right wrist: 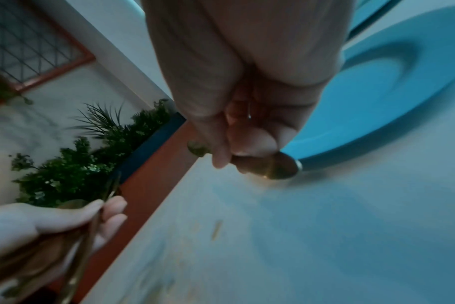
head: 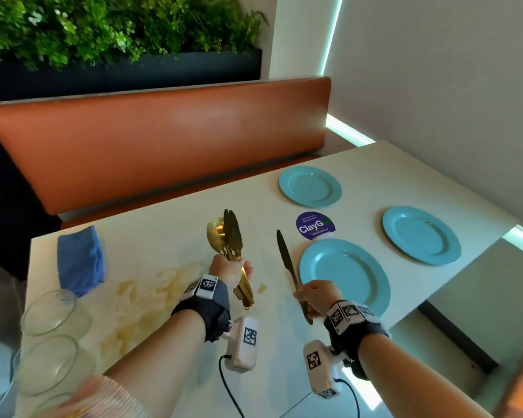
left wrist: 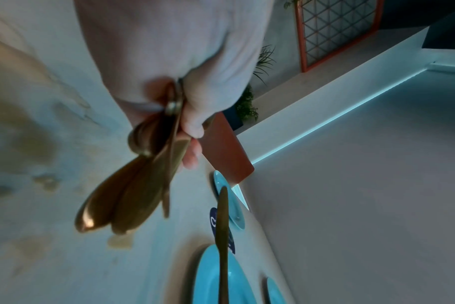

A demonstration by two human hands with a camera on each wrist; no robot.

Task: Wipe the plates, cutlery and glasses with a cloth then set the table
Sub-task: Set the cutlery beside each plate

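My left hand [head: 231, 271] grips a bundle of gold cutlery [head: 228, 236] upright above the white table [head: 163, 236]; in the left wrist view the bundle [left wrist: 133, 197] fans out below the fist. My right hand [head: 316, 297] holds a single gold knife [head: 286, 257] by its handle, blade pointing away, just left of the nearest blue plate [head: 344, 274]. In the right wrist view the knife's handle end [right wrist: 281, 166] pokes out under the fingers beside that plate [right wrist: 382, 96]. Two more blue plates [head: 310, 185] [head: 421, 235] lie farther off. A folded blue cloth [head: 80, 260] lies at the table's left.
Clear glasses [head: 55, 315] stand at the near left corner. A round purple sticker [head: 314, 226] sits between the plates. Yellowish stains [head: 151, 294] mark the table's middle. An orange bench back [head: 163, 140] runs behind the table, and a wall closes the right side.
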